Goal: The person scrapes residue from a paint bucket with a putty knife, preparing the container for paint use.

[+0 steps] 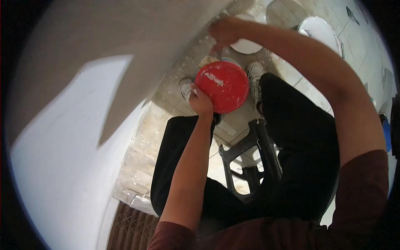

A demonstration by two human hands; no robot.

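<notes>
Disc x1 in L hand

The right hand was blurred, its fingers too smeared to tell apart. Most fingers of the left hand were hidden beneath the red disc. The right forearm partly covered a white round thing.

There's a black stool (open-framed) and a brown grille.
</notes>
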